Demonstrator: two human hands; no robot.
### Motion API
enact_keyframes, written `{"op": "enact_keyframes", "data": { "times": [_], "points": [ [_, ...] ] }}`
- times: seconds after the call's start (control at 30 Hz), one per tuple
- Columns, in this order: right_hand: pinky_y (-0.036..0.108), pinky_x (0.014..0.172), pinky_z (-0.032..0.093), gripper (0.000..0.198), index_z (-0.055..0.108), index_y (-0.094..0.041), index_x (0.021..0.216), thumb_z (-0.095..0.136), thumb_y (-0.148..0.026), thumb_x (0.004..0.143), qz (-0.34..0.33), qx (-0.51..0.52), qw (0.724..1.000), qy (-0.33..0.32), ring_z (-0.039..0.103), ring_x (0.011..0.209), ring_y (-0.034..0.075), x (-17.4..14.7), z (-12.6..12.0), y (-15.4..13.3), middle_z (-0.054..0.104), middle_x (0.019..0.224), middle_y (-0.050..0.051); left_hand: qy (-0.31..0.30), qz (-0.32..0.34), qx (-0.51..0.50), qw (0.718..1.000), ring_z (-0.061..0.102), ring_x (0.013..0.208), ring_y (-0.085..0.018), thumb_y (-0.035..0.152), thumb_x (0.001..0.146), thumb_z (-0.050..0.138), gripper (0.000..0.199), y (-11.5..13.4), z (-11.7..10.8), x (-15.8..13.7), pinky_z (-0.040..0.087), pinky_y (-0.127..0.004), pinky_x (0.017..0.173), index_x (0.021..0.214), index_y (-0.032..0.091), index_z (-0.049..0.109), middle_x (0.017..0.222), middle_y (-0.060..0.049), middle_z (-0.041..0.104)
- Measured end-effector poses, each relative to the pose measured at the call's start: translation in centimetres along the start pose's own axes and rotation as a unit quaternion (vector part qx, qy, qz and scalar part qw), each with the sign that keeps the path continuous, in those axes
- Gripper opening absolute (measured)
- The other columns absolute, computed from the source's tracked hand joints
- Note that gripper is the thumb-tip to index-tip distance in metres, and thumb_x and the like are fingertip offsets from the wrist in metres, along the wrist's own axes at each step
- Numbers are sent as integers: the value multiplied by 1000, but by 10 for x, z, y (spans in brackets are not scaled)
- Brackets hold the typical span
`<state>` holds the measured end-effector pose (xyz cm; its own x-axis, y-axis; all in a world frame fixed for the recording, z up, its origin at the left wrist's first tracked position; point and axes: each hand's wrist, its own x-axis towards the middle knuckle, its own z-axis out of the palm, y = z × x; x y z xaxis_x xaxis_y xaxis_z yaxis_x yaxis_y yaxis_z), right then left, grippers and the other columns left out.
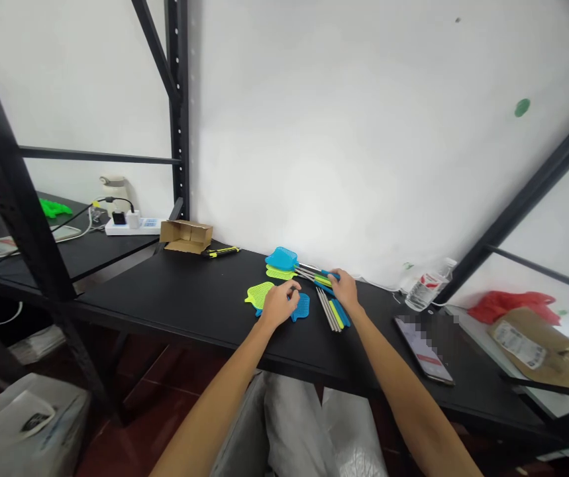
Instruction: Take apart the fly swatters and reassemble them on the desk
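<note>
My left hand [279, 305] rests over loose fly swatter heads, its fingers curved and thumb apart. A lime swatter head [259, 295] shows left of it, and a blue swatter head [303, 307] to its right. My right hand [344, 288] has its fingers closed on the blue handle end of a fly swatter [283, 258]. That swatter lies on a pile of blue and lime ones whose metal rods point right. Below the right hand lies a row of metal rods with lime and blue grips [334, 313]. What lies under the left palm is hidden.
On the black table [175, 291] are an open cardboard box [186, 236], a yellow-black utility knife [222, 252], a plastic bottle [428, 286] and a phone [423, 351]. Black shelf posts [179, 119] frame the table. A brown package [537, 351] sits at right, a power strip [135, 226] at left.
</note>
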<state>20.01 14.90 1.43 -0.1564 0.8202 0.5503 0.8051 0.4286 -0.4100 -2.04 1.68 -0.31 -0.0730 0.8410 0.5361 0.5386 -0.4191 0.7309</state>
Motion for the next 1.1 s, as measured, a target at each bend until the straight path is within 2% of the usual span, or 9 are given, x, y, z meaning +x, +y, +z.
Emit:
{"op": "enact_keyframes", "data": {
  "times": [0.13, 0.33, 0.5, 0.6, 0.73, 0.9, 1.0, 1.1],
  "points": [
    [32, 88, 46, 25, 69, -21, 107, 53, -31, 92, 14, -23, 999, -28, 64, 104, 24, 16, 15, -5, 71, 109, 9, -5, 1, 27, 1000, 57, 55, -13, 25, 87, 47, 22, -1, 1, 0, 39, -24, 59, 93, 23, 68, 61, 3, 66],
    [33, 83, 46, 23, 72, -22, 101, 52, -30, 92, 24, -97, 991, -92, 64, 102, 26, 11, 21, -2, 70, 107, 10, -21, -2, 58, 998, 59, 58, -14, 22, 85, 48, 22, 1, 0, 1, 39, -23, 60, 91, 23, 69, 63, 3, 66],
    [36, 92, 45, 29, 70, -20, 112, 51, -33, 93, -17, -100, 993, -65, 61, 107, 26, 1, 7, -3, 67, 113, 12, -37, 0, 77, 996, 60, 60, -14, 21, 84, 48, 23, 2, -1, 1, 40, -23, 62, 92, 24, 69, 63, 3, 66],
    [36, 95, 44, 30, 69, -21, 111, 49, -35, 94, -35, -57, 997, -37, 60, 106, 24, -17, -13, 2, 67, 113, 10, -49, 8, 103, 993, 58, 57, -15, 23, 85, 48, 23, 2, 0, 1, 38, -24, 60, 92, 24, 70, 61, 2, 64],
    [38, 93, 46, 30, 70, -22, 106, 48, -38, 93, -63, -35, 997, -30, 61, 103, 24, -62, -40, 17, 69, 111, 8, -55, 21, 131, 990, 56, 56, -16, 23, 86, 49, 24, 2, 2, 1, 37, -26, 59, 94, 25, 71, 59, 2, 63],
    [39, 90, 47, 30, 70, -24, 107, 50, -42, 93, -49, -35, 998, -30, 61, 102, 25, -108, -50, 22, 69, 110, 8, -61, 32, 161, 985, 58, 60, -18, 23, 86, 50, 24, 1, 4, 1, 38, -27, 62, 95, 27, 71, 61, 1, 64],
    [38, 90, 47, 29, 70, -26, 110, 51, -40, 93, -66, -45, 996, -37, 58, 106, 26, -113, -48, 12, 67, 114, 7, -62, 60, 202, 976, 61, 75, -21, 23, 86, 53, 21, 3, 7, -1, 42, -29, 70, 95, 26, 71, 74, -2, 68],
    [36, 87, 47, 26, 71, -26, 107, 54, -37, 91, -75, -65, 994, -50, 57, 105, 25, -112, -47, 4, 67, 114, 7, -61, 111, 254, 959, 59, 99, -27, 29, 84, 59, 22, 5, 11, -3, 42, -36, 87, 102, 23, 71, 98, -8, 70]
  ]
}}
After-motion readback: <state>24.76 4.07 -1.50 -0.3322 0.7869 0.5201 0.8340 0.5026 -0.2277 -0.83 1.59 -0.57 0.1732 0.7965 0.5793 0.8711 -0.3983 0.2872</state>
